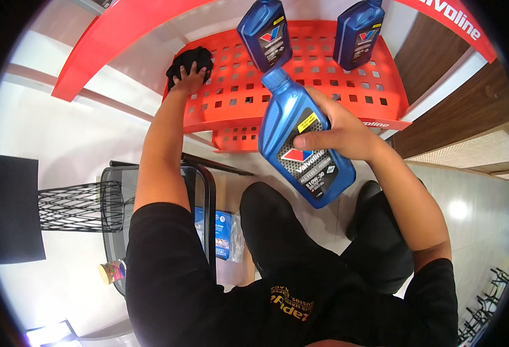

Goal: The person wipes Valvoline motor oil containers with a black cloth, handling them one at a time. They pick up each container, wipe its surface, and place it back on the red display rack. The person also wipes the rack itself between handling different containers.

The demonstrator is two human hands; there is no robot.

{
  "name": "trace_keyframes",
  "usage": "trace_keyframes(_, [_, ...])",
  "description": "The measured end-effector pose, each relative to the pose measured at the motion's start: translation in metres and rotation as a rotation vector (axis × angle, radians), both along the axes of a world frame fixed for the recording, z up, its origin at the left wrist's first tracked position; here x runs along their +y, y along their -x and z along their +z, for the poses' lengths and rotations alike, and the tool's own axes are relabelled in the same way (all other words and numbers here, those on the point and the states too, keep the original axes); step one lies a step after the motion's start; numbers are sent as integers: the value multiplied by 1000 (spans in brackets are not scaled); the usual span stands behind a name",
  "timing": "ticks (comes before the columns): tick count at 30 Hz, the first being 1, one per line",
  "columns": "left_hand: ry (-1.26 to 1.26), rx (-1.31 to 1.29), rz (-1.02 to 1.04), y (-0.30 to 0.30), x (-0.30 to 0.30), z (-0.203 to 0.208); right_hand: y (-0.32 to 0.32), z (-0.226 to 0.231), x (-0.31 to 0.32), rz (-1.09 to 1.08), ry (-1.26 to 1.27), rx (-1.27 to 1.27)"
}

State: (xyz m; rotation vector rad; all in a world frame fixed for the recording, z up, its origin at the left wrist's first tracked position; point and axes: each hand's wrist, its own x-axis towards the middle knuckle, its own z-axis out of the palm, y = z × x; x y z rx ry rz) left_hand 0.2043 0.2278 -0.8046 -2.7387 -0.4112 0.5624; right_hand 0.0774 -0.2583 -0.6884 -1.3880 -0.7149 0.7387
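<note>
My right hand (344, 130) is wrapped round a blue motor oil bottle (303, 153), thumb across its front label. The bottle tilts, its blue cap up and to the left, in front of the red shelf's edge. At the shelf's left end my left hand (189, 78) presses on a bunched black cloth (202, 56), its fingers curled over it; part of the cloth is hidden. Two more blue oil bottles stand on the perforated red shelf (225, 98): one bottle (266, 37) near the middle and another bottle (358, 36) at the right.
Red curved panels (92, 58) frame the rack, with a lower red shelf (231, 139) beneath. To my left is a dark glass-topped table (112, 231), beside a black lattice stand (75, 205) and a small tub (112, 272). A blue package (222, 234) lies below. Wooden cabinets (457, 98) stand right.
</note>
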Motion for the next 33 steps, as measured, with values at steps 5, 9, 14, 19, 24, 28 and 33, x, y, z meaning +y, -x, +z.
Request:
trace_keyframes(5, [56,104,39,36,10,3,10,10,11,3,-40,-27])
trace_keyframes(9, [-27,200,26,79,51,3,23,23,23,61,-68,-36])
trace_keyframes(14, [141,296,199,80,-130,108,21,28,-7,-52,-38,-107])
trace_keyframes(19, [181,341,149,88,-174,117,32,43,-3,-33,-71,-95])
trace_keyframes(24, [287,328,-4,81,-196,104,34,46,-4,-21,-65,-91])
trace_keyframes(28, [610,177,33,93,-212,123,34,47,-8,-39,-73,-107])
trace_keyframes(33, [1066,-152,289,92,-212,120,15,44,2,-57,-130,-138])
